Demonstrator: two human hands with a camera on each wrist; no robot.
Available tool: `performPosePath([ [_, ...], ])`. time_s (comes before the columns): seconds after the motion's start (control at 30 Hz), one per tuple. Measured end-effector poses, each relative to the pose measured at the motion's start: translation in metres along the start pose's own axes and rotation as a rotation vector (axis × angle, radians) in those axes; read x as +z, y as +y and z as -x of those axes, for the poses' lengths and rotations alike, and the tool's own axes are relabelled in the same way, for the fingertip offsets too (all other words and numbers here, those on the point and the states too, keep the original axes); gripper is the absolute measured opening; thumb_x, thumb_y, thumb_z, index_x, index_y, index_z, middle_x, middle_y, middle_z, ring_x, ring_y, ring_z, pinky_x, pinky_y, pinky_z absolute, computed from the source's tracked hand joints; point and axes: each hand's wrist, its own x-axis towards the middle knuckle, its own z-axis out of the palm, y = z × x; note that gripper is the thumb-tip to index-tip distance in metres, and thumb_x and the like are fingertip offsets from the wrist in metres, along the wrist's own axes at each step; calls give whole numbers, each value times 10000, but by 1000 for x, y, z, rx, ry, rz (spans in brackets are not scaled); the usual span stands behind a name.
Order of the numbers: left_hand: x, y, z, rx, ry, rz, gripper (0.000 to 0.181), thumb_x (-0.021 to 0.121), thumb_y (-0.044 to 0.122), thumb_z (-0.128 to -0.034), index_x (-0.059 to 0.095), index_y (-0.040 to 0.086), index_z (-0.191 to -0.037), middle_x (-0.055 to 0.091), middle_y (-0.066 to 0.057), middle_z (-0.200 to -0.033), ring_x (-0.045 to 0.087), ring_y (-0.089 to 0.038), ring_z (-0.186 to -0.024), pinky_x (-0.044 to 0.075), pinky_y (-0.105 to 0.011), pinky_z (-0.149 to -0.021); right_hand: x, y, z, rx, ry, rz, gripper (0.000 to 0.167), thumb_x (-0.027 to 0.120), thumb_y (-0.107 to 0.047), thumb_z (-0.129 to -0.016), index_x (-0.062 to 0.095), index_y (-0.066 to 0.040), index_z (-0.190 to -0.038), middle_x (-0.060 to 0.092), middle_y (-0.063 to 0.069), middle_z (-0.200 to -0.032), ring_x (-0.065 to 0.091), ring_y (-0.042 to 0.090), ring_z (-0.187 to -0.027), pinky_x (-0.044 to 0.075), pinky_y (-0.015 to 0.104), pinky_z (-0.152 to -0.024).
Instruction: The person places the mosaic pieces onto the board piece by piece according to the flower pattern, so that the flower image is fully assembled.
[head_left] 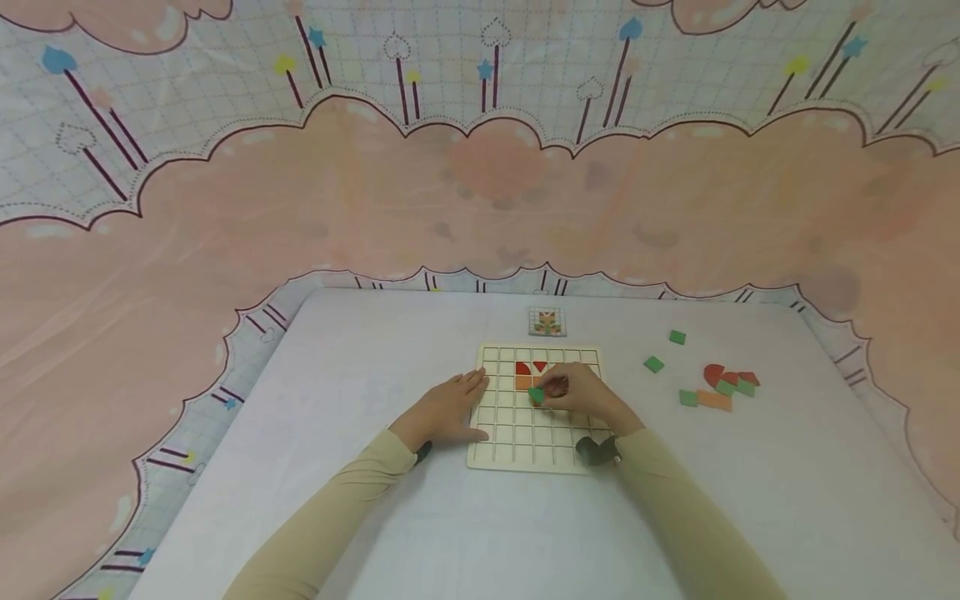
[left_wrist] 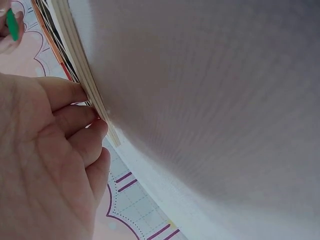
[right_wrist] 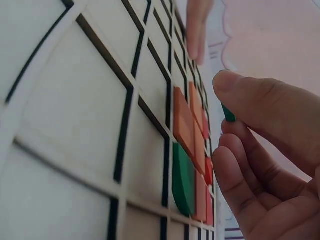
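A cream grid board (head_left: 495, 454) lies on the white table, with red tiles (head_left: 522, 368) and orange tiles (head_left: 522, 382) in its upper middle cells. My right hand (head_left: 587, 390) is over the board and pinches a small green tile (right_wrist: 229, 114) between thumb and finger. In the right wrist view, another green tile (right_wrist: 182, 180) with a curved edge sits in the grid beside the orange ones. At the board's left edge my left hand (head_left: 447, 408) rests with fingers extended, fingertips touching the rim. The held tile's exact shape is mostly hidden by my fingers.
Behind the board lies a small pattern card (head_left: 547, 322). To the right are loose pieces: green squares (head_left: 654, 364), a red rounded piece (head_left: 712, 375) and an orange tile (head_left: 715, 401), some overlapping. A patterned curtain (head_left: 480, 208) hangs around the table.
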Motion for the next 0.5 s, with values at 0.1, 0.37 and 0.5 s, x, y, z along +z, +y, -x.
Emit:
performPosePath([
  [0.1,-1,0,1,5,4,7,938,533,627,-842,200,46,-1498,157,-103,-1581,169,-211,-1466,185,-334,-1205,6,-2,-6,5,-3,10,221,761,-59,-756,699,1,-960,680,109,-901,613,117,-759,526,172,-679],
  [0.37,-1,1,2,3,9,24,934,549,614,-838,211,43,-1495,166,-99,-1581,175,-211,-1465,188,-335,-1204,17,-1,-18,58,-31,35,230,773,-83,-749,705,-31,-963,655,33,-831,542,74,-718,485,178,-651],
  [0.5,-1,1,2,7,5,22,936,541,616,-841,205,39,-1496,159,-106,-1581,174,-220,-1464,187,-342,-1205,16,-4,-19,72,-32,61,229,776,-77,-743,705,-30,-955,662,29,-834,542,73,-712,481,183,-647],
])
